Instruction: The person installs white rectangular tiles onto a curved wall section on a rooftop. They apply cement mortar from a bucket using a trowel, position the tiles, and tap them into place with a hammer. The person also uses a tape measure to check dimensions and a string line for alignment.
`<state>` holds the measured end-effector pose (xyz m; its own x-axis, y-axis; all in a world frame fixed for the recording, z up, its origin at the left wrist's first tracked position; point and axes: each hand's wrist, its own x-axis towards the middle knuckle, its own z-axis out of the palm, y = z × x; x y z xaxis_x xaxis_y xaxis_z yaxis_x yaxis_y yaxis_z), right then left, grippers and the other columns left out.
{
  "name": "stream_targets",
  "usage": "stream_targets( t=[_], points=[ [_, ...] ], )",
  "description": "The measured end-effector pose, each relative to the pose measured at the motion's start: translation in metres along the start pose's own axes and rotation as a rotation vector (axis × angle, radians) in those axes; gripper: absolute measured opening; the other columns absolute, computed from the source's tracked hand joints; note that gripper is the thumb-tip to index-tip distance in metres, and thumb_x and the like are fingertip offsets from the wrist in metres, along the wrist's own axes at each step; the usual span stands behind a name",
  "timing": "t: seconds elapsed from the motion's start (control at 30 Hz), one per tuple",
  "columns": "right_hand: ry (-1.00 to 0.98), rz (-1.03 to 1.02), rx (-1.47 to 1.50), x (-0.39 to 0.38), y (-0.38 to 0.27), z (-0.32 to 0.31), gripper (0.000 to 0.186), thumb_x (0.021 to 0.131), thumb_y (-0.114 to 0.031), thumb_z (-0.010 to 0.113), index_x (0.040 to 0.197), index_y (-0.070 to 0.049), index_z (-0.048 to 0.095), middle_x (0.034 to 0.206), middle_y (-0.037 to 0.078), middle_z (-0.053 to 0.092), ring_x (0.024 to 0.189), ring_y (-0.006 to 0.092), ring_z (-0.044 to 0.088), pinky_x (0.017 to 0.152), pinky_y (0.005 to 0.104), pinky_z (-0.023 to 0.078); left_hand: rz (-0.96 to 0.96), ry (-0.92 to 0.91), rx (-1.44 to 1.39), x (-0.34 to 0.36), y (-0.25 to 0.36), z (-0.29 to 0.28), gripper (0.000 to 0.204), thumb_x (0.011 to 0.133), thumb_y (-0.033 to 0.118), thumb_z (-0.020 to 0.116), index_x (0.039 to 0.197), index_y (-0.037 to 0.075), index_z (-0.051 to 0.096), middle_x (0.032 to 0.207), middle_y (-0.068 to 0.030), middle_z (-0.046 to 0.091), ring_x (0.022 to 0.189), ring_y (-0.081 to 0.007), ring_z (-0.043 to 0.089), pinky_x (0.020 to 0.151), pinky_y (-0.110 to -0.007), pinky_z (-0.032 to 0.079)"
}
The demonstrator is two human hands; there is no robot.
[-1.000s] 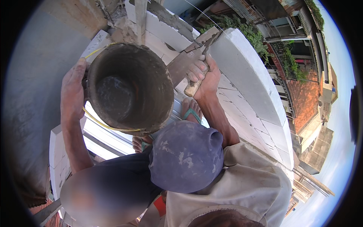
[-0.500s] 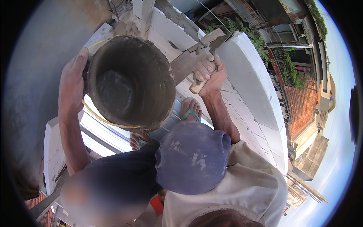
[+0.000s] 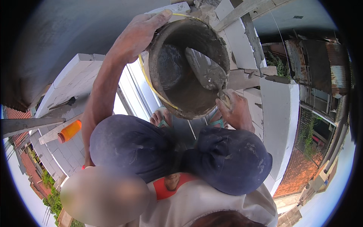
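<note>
A round, mortar-caked bucket [image 3: 202, 34] is tilted so that its mouth faces me, with dark grey residue over its inner wall. My left hand [image 3: 138, 37] is closed on its left rim, thumb over the edge near the thin yellow handle [image 3: 146, 81]. In my right hand [image 3: 238, 111], by the bucket's lower right rim, is the handle of a trowel [image 3: 206, 70]. The trowel's grey, wet-looking blade reaches inside the bucket. Part of the right hand's grip is hidden behind its knuckles.
White block walls stand at right [image 3: 278, 121] and left [image 3: 75, 75]. Below the bucket are my sandalled feet [image 3: 162, 116] and pale ribbed sheeting [image 3: 138, 89]. An orange cylinder [image 3: 70, 131] lies on a plank at left. Tiled roofs [image 3: 298, 166] lie far below at right.
My right hand has brought the trowel from the block wall at right into the bucket. The view has turned, and the bucket with my left hand appears farther right and higher.
</note>
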<state>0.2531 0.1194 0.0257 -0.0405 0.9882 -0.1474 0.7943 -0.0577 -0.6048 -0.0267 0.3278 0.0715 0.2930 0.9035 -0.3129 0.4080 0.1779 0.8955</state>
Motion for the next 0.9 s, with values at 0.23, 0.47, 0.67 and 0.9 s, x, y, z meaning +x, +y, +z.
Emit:
stream_targets(
  t=[0.23,0.47,0.67,0.9],
  points=[
    [-0.251,-0.498,-0.461,0.083,-0.073,-0.001,0.023,0.089,-0.008,0.069,0.110,0.000,0.070,0.097,0.015,0.073,0.100,0.0305,0.073,0.081,0.0445,0.060,-0.148,0.131,-0.208,-0.035,-0.071,-0.073,0.057,0.111,0.052,0.049,0.109,-0.001,0.071,0.088,-0.0055,0.068,0.074,-0.0109,0.059,0.070,-0.027,0.051],
    [-0.333,-0.822,-0.433,0.131,-0.120,0.023,0.009,0.077,-0.005,0.073,0.084,-0.003,0.078,0.080,0.016,0.076,0.082,0.0326,0.078,0.068,0.0441,0.061,-0.309,0.462,-0.590,-0.102,-0.124,-0.113,0.059,0.114,0.050,0.040,0.114,-0.001,0.070,0.096,-0.0076,0.075,0.077,-0.0133,0.071,0.067,-0.029,0.058],
    [0.026,-1.065,-0.241,0.151,-0.138,0.014,0.020,0.084,-0.011,0.076,0.104,-0.007,0.075,0.108,0.011,0.075,0.100,0.0275,0.072,0.081,0.0451,0.057,-0.336,0.598,-0.539,-0.169,-0.217,-0.149,0.046,0.111,0.051,0.050,0.103,0.010,0.069,0.078,0.0056,0.062,0.060,-0.0028,0.054,0.051,-0.019,0.041],
    [-0.818,-0.698,1.170,0.112,-0.072,-0.051,0.056,0.078,-0.029,0.094,0.113,0.010,0.074,0.099,0.023,0.076,0.087,0.0296,0.077,0.077,0.0392,0.062,-0.319,0.468,-0.603,-0.204,-0.175,-0.152,0.060,0.112,0.052,0.045,0.131,-0.001,0.062,0.113,-0.0084,0.072,0.103,-0.0169,0.071,0.089,-0.036,0.061]
  ],
)
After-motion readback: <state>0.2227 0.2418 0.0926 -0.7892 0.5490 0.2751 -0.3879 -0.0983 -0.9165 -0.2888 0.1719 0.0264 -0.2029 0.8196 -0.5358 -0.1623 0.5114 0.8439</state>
